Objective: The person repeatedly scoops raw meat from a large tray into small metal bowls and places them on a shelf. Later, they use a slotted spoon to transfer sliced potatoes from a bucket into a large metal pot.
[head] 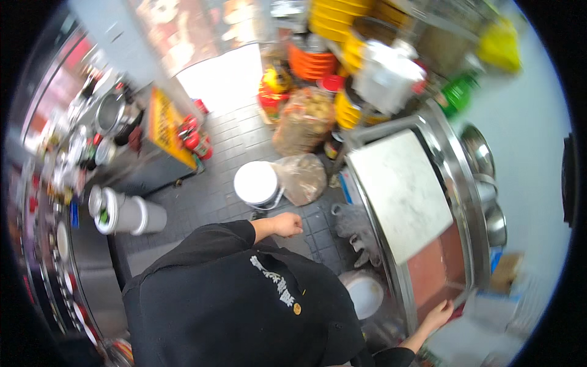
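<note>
My left hand (288,225) hangs over the dark tiled floor in front of my black top (229,303), its fingers curled in, with nothing visible in it. Beyond it stands a white lidded bucket (256,183), beside a clear plastic bag (303,179). My right hand (439,315) is at the near rim of a steel-framed counter (477,247), beside a small dark-red thing (457,312). Blur hides whether my fingers hold it. On the counter a pale marbled board (401,192) partly covers a reddish-brown surface (429,266).
Grey plastic bags (355,229) hang along the counter's left side. A net sack of potatoes (307,117) and stacked yellow tubs (341,20) stand farther off. At left are red fire extinguishers (197,140) and white buckets (133,213). Steel bowls (477,151) line the right wall.
</note>
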`<action>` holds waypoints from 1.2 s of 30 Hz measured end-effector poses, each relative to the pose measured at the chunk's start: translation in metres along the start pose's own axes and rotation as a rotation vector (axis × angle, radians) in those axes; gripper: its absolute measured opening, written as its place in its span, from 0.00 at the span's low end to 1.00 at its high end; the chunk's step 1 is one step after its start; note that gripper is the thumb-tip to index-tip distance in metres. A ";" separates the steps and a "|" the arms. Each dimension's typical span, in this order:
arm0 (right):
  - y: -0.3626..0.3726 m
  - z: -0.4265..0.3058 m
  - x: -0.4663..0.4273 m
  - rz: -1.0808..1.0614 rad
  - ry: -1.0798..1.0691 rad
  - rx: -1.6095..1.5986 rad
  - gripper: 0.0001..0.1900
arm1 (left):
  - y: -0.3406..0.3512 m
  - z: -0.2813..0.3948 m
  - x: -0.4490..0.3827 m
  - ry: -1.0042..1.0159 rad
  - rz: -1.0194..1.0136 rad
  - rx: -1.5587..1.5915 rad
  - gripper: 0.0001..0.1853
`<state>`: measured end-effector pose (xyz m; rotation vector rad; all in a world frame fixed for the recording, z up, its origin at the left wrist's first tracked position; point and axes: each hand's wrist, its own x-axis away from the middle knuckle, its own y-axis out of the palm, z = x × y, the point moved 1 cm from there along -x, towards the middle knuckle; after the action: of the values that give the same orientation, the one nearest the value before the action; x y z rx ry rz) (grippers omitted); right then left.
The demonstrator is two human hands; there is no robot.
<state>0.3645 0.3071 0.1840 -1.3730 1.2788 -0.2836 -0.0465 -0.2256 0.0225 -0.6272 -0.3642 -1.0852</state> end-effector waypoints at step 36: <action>0.193 -0.545 -0.043 -0.212 -1.565 0.932 0.06 | -1.101 -0.320 0.462 0.113 2.141 -0.190 0.18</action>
<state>-0.1741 0.0941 0.2068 -0.5189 -0.3342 0.1014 -0.8468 -1.1059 0.3586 -0.6960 0.5377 0.9196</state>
